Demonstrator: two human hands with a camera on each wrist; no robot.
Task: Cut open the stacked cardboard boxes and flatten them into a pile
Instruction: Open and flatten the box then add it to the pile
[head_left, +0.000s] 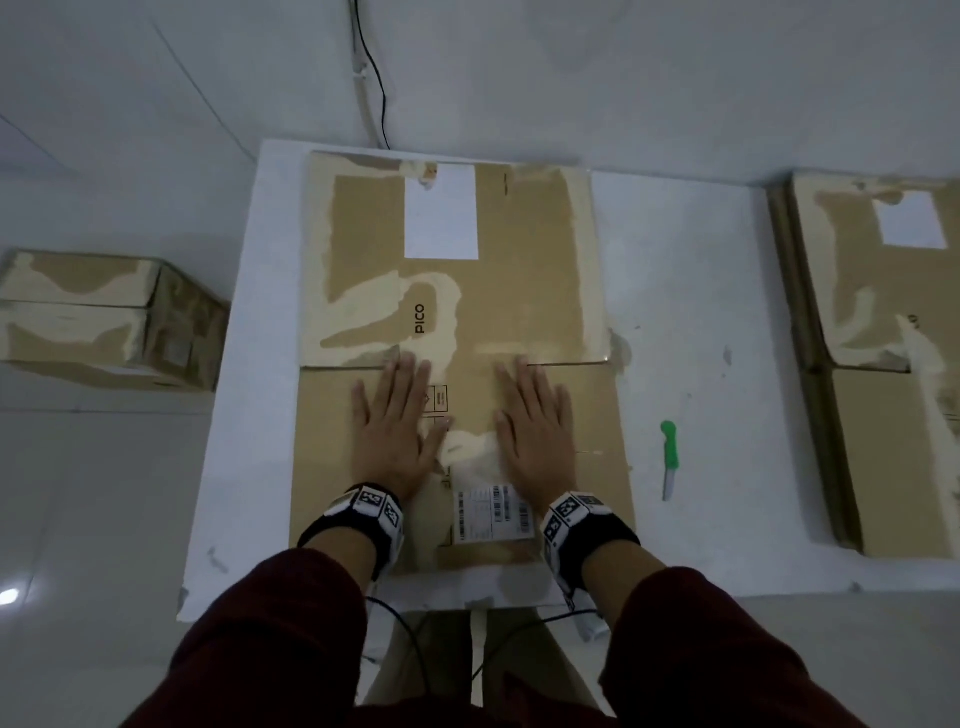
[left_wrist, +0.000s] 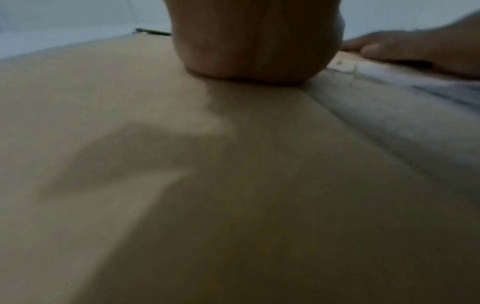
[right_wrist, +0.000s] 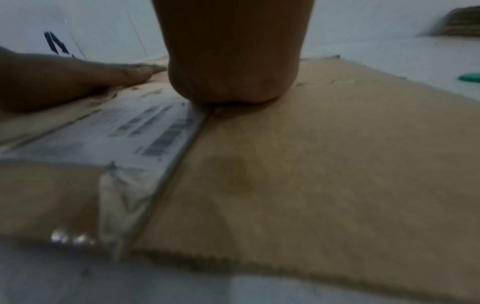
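Two hands lay flat, palms down and fingers straight, on a flattened cardboard box (head_left: 457, 322) spread across a white tabletop (head_left: 685, 291). Neither hand gripped anything. The left hand (head_left: 397, 423) pressed the cardboard left of centre, and the right hand (head_left: 535, 428) pressed it right of centre, the two near each other but apart. Their fingertips reached a fold line that ran across the box from left to right. Each wrist wore a black band with black-and-white square markers, and dark red sleeves covered the forearms.

The box had pale patches where its surface was torn away, a blank white label (head_left: 440, 210) near its far edge, and the printed word PICO near the middle. A shipping label (head_left: 493, 512) with barcodes sat on the near part of the box, between the two wrists. The right wrist view showed the same label just beside the heel of the right hand.

A knife with a green handle (head_left: 669, 457) lay on the tabletop to the right of the box, not touching it. Further right, a pile of flattened boxes (head_left: 878, 338) rested at the tabletop's right end. On the floor to the left stood an uncut box (head_left: 104, 317), still closed. A black cable (head_left: 376, 78) ran down the white wall behind the tabletop.
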